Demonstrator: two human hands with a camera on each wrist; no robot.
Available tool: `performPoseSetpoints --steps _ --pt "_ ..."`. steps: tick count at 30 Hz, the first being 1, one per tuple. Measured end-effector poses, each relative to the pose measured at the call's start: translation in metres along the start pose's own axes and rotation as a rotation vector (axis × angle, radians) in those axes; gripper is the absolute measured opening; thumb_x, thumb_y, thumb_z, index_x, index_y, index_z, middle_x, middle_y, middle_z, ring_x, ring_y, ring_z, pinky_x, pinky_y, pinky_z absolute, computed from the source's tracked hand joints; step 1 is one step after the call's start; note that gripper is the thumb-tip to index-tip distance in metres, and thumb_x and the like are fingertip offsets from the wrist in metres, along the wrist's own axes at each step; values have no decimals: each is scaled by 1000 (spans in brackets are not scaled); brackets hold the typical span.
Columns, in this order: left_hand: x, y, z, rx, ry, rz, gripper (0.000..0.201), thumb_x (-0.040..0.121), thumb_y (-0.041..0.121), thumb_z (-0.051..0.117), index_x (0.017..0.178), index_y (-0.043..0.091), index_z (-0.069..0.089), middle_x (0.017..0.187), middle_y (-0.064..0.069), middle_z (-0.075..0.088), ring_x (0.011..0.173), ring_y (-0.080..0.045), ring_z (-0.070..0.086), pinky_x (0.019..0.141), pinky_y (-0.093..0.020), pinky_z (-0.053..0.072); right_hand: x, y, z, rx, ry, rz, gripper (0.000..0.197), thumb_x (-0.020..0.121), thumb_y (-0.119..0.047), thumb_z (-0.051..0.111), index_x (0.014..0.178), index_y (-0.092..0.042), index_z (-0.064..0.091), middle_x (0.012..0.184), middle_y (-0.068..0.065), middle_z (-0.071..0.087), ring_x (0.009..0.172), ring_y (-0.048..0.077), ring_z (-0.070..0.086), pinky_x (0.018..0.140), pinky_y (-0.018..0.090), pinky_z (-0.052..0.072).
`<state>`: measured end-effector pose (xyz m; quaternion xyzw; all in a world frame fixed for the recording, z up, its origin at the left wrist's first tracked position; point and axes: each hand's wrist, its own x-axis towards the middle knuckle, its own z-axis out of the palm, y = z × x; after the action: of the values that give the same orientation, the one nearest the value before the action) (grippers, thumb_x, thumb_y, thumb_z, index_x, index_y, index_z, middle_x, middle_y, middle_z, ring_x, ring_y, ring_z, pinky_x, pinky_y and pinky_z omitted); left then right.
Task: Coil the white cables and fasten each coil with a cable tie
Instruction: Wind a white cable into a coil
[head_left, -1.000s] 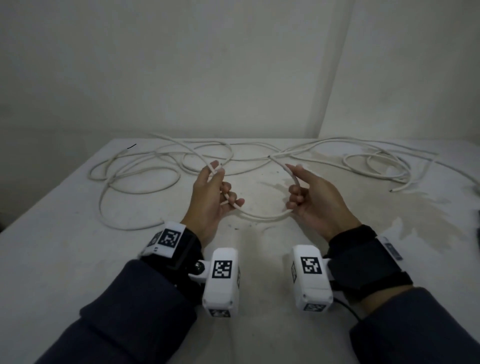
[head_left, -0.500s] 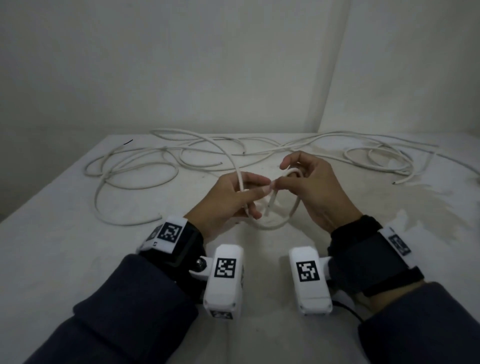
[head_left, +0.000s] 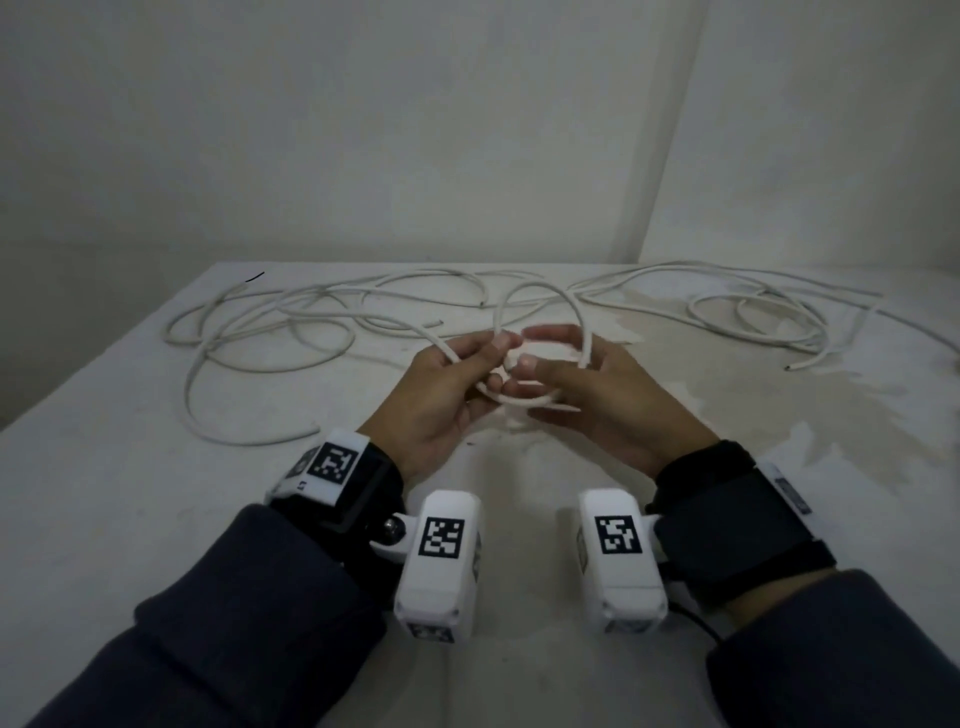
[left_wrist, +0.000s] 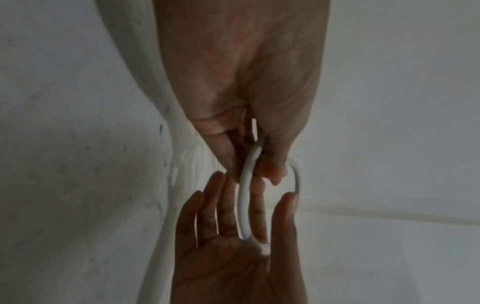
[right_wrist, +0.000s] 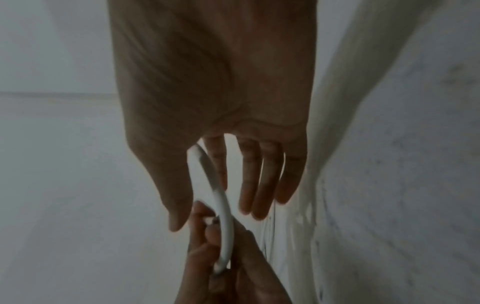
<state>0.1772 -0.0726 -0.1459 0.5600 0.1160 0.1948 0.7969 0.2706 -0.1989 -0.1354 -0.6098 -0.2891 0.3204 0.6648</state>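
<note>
Above the table's middle, the left hand pinches a small cable loop. The right hand, fingers straight and spread, reaches through it. More loose cables sprawl along the far edge.

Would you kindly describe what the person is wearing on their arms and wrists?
Both arms wear dark blue-grey sleeves. Each wrist has a black strap carrying a white box-shaped camera with a black-and-white square marker; the left wrist's strap bears a second marker. A thin black cable leaves the right camera. The hands are bare.
</note>
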Motion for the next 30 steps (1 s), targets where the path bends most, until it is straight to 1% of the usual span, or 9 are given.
performPoseSetpoints --steps 2,5,8,12,17,21,24,28,30 --pt "0 -3 0 36 -21 -5 30 95 16 54 115 -5 63 75 -6 53 52 -2 53 67 -16 52 -4 3 7 17 -49 4 24 80 -15 73 102 -12 67 92 16 73 94 27 70 90 41 50" --pt "-3 -3 3 51 -4 2 20 95 14 55 101 0 66 80 -12 61 58 -7 57 67 -17 53 -4 4 10 40 39 -38 11 80 -4 72 89 -5 65 80 15 73 77 22 71 78 35 55" --pt "-4 -3 3 106 0 11 17 94 15 56 95 4 68 92 -21 62 80 -23 59 73 -21 55 -4 4 8 16 65 -61 14 76 6 71 86 0 63 76 16 70 67 21 68 66 29 57" --pt "-3 -1 2 181 96 79 22 91 24 61 101 7 70 75 1 65 67 -8 56 69 -19 51 -4 2 10 -46 -16 -45 21 78 14 63 84 -6 63 59 3 62 54 13 58 53 19 45" --pt "0 2 -2 187 123 113 8 89 12 63 92 6 67 56 11 59 51 -3 49 54 -14 44 -4 2 11 -93 -134 -5 24 83 10 58 88 -13 63 55 -5 55 57 8 53 63 26 39" --pt "2 0 -2 90 107 86 10 91 11 60 82 9 64 56 6 60 54 -5 54 60 -15 48 -1 -1 9 -21 -7 -56 26 81 7 59 94 -15 66 61 -5 60 67 8 60 75 28 43" --pt "2 0 -2 -27 51 12 7 90 14 62 85 12 66 75 1 65 70 -7 60 71 -17 51 0 -4 6 71 106 -130 22 83 6 58 92 -12 67 63 -3 65 66 10 59 70 23 45" --pt "1 4 2 -160 43 -57 15 90 14 59 76 9 63 64 3 61 58 -4 59 60 -14 54 -1 -5 7 279 87 -155 6 82 -6 65 84 -6 71 64 1 60 63 12 52 63 19 45" --pt "0 4 3 -214 30 -39 15 88 18 60 79 6 63 66 1 65 60 -4 63 61 -13 55 -2 -5 8 334 3 -144 15 77 -21 66 81 -9 74 69 1 63 67 12 55 65 20 48"
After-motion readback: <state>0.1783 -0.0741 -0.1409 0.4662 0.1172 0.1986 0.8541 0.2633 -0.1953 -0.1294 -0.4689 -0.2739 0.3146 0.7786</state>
